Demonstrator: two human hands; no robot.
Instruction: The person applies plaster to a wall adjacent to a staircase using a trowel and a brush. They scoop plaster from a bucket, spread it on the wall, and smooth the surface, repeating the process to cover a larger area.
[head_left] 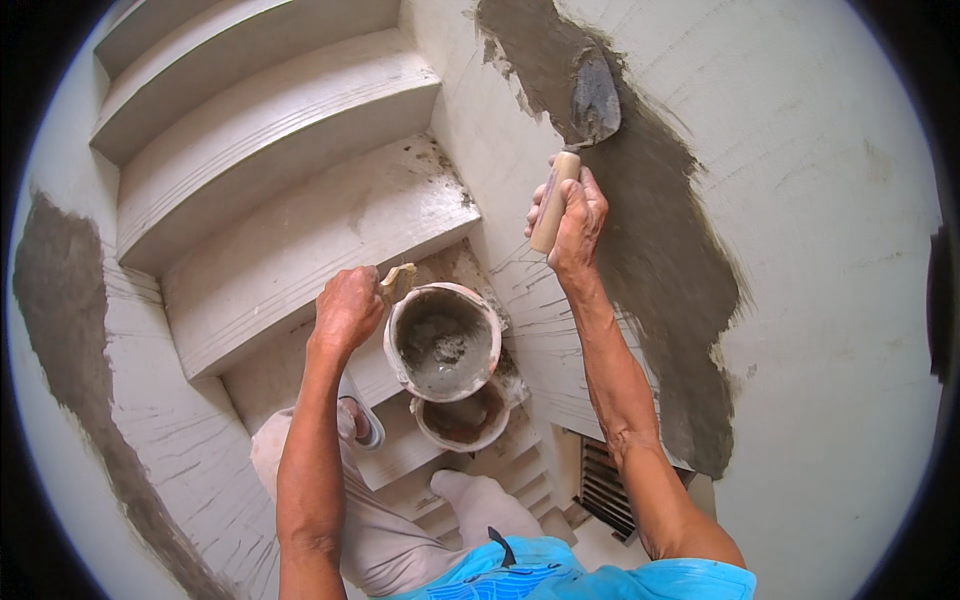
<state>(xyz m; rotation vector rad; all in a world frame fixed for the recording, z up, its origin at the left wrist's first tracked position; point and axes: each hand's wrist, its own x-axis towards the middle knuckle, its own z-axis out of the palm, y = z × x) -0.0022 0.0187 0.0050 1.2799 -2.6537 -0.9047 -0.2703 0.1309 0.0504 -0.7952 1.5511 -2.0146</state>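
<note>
My right hand is closed round the pale handle of a trowel. Its grey, mortar-smeared blade is over a dark wet mortar strip on the right wall; whether it touches cannot be told. In my closed left hand is a short yellowish tool, perhaps a brush, mostly hidden by the fingers. That hand is just left of the rim of a bucket with grey mortar inside. A second bucket, partly covered by the first, stands below it.
White stairs climb toward the far left, with splashes on the treads. Another dark mortar strip runs along the left wall. A slatted dark grille sits low on the right. My sandalled foot is on a step beside the buckets.
</note>
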